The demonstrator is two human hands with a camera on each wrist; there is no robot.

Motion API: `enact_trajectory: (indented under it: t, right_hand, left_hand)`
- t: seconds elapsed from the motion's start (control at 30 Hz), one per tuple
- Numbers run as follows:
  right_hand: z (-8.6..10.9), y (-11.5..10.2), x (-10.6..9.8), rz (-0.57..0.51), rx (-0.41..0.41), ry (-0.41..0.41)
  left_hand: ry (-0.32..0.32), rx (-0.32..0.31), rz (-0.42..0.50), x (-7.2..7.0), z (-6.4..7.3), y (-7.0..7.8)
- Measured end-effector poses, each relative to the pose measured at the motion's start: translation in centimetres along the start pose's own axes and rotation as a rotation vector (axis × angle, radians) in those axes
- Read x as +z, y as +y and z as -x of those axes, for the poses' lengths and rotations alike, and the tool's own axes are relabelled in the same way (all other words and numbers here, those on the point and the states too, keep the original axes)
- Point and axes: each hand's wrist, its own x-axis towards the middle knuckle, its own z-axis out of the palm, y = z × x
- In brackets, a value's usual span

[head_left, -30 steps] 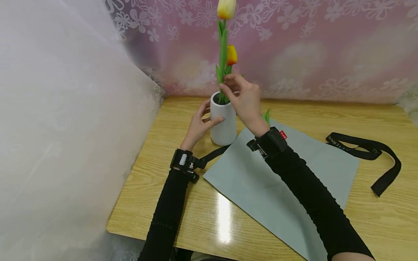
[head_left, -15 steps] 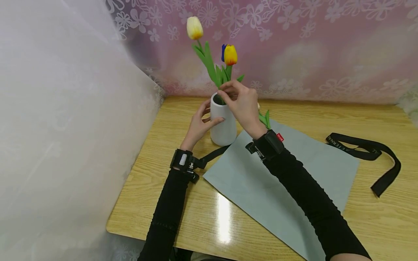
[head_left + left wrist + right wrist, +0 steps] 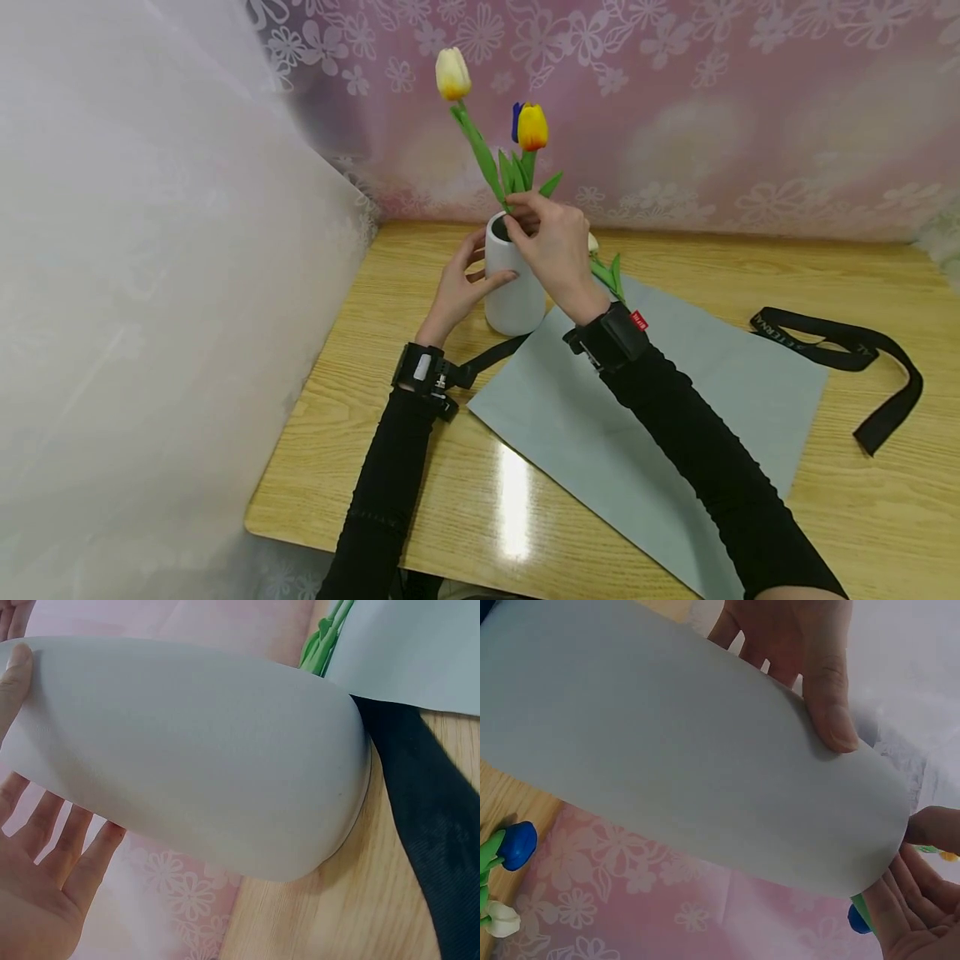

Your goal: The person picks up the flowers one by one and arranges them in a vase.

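Fingers of the left hand (image 3: 459,287): wrapped round the vase, thumb across its front.
Fingers of the right hand (image 3: 558,246): narrow, pinching the white tulip's stem just above the rim.
Vase (image 3: 514,300): upright between both sets of fingers; smooth, plain white, rounded at the base.
White tulip (image 3: 453,75): leaning left above the right fingers, creamy petals yellowing underneath.
Yellow tulip (image 3: 533,127): above the right fingers, orange at its base, partly covering a blue tulip (image 3: 516,122).
Grey sheet (image 3: 675,417): right of the left fingers, flat.
Flowered curtain (image 3: 675,142): beyond all fingers, pink.
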Motion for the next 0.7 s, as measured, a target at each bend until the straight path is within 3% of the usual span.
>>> enact_trajectory:
  t: [0.23, 0.7]
  right_hand:
    - [-0.04, -0.43, -0.04, 0.010, 0.022, -0.016]
    - [0.14, -0.78, -0.23, 0.068, 0.042, -0.089]
  left_hand:
    - [-0.004, -0.027, -0.003, 0.01, -0.08, 0.09]
    - [-0.006, -0.007, -0.004, 0.04, 0.08, -0.02]
